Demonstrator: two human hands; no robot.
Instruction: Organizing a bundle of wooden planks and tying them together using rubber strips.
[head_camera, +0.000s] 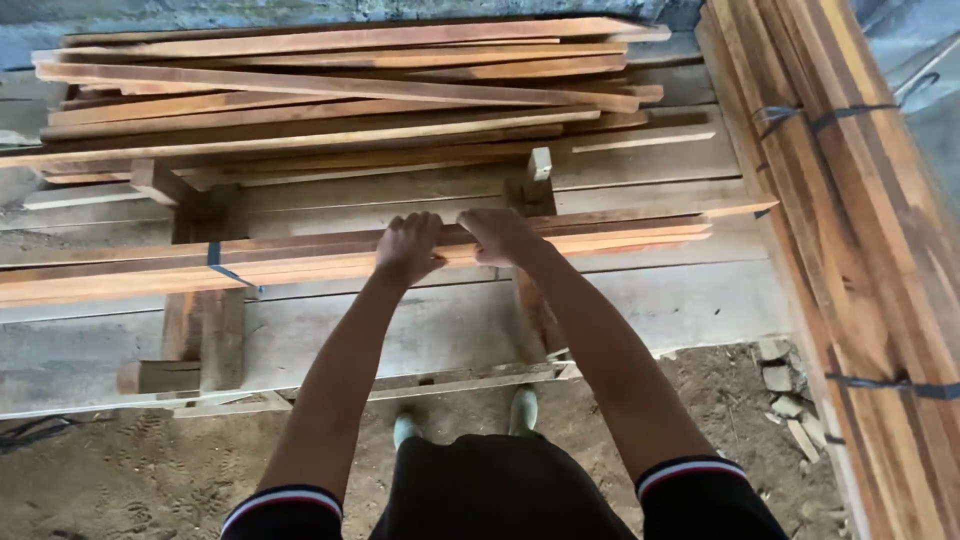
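A bundle of long reddish wooden strips lies across grey boards in front of me, tied near its left end with a dark strap. My left hand grips the bundle's near edge at its middle, fingers curled over the top. My right hand rests right beside it, also closed over the strips. Both arms reach forward from my body; green shoes show below.
A loose pile of similar strips is stacked farther back on the grey plank platform. A tall strapped stack of planks runs along the right side. Sandy ground with broken stone pieces lies below.
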